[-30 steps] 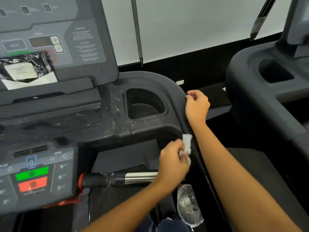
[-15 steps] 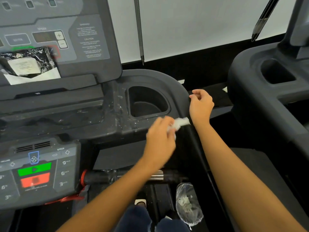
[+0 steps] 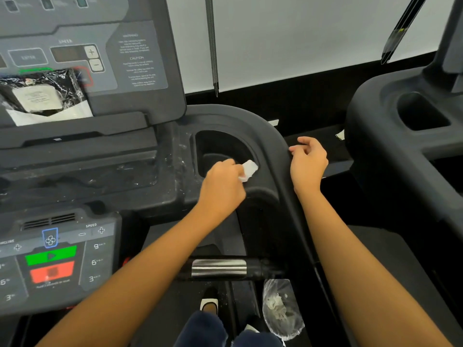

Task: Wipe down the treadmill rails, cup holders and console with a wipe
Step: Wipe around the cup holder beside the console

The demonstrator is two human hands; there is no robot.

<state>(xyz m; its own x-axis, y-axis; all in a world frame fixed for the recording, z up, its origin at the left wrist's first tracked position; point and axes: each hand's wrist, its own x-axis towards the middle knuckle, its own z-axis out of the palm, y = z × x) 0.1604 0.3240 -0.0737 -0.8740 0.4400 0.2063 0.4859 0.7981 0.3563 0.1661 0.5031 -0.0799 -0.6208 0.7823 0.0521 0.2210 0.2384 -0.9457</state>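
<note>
My left hand (image 3: 221,182) pinches a small white wipe (image 3: 248,169) and holds it at the near rim of the black cup holder (image 3: 218,144) on the treadmill's right side. My right hand (image 3: 307,164) hangs over the outer edge of the curved black rail (image 3: 270,136), its fingers loosely curled around nothing. The grey console (image 3: 82,56) rises at the upper left, and a lower control panel (image 3: 53,256) with green and red buttons sits at the lower left. White specks and smears cover the tray surface (image 3: 175,156) left of the cup holder.
A plastic-wrapped packet (image 3: 42,95) leans on the console ledge. A chrome-and-black grip bar (image 3: 219,267) crosses below my arms, with a clear plastic bag (image 3: 281,308) beside it. A second treadmill (image 3: 406,136) stands at the right. My shoe (image 3: 209,304) shows at the bottom.
My left hand has carried the wipe up and to the left, from below the rail near the grip bar to the cup holder's rim. My right hand has stayed at the rail edge.
</note>
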